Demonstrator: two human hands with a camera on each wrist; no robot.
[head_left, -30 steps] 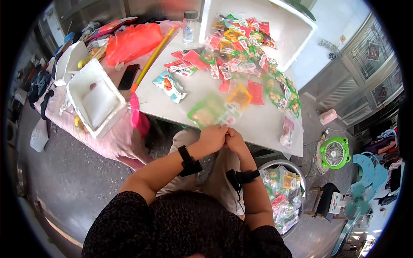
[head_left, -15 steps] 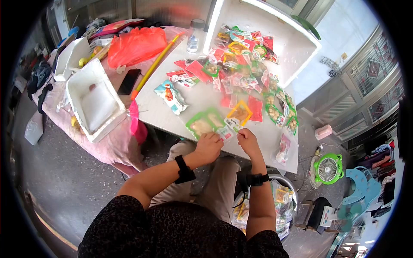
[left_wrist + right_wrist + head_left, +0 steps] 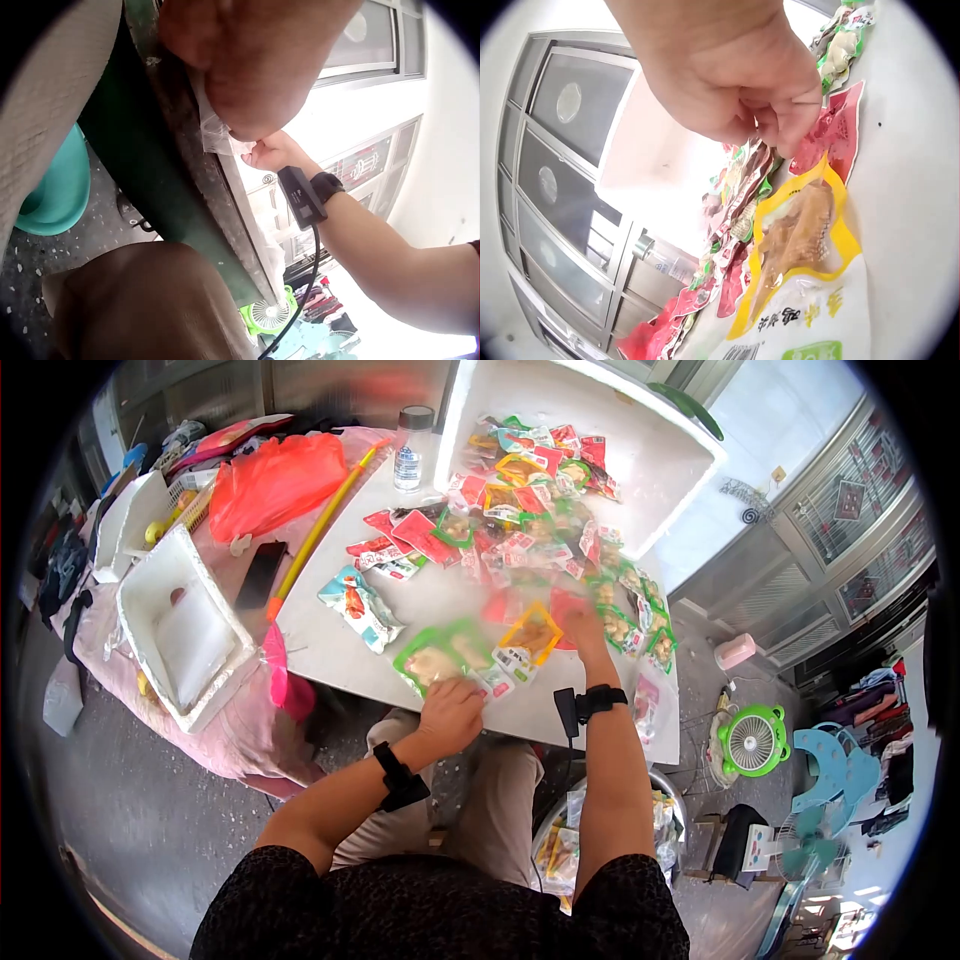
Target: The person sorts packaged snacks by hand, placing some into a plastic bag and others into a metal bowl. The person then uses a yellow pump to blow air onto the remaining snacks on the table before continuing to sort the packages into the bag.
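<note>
On the white table (image 3: pixel 430 595), yellow-edged packet (image 3: pixel 799 232), face up, shows dark Chinese characters, slanted, plus partial barcode; bottle (image 3: pixel 411 455) label too small to read. Foam box (image 3: pixel 650 445) spills packets; metal basin (image 3: pixel 682 800) holds more. Right hand (image 3: pixel 750 82): fingertips bunched at red packet (image 3: pixel 838 139), can't tell if pinching. Left hand (image 3: pixel 452 715): curled at green-edged packet (image 3: pixel 430 660), grip hidden.

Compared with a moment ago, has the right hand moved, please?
Yes: the right hand has moved farther from the near edge of the table, towards the white foam box.
</note>
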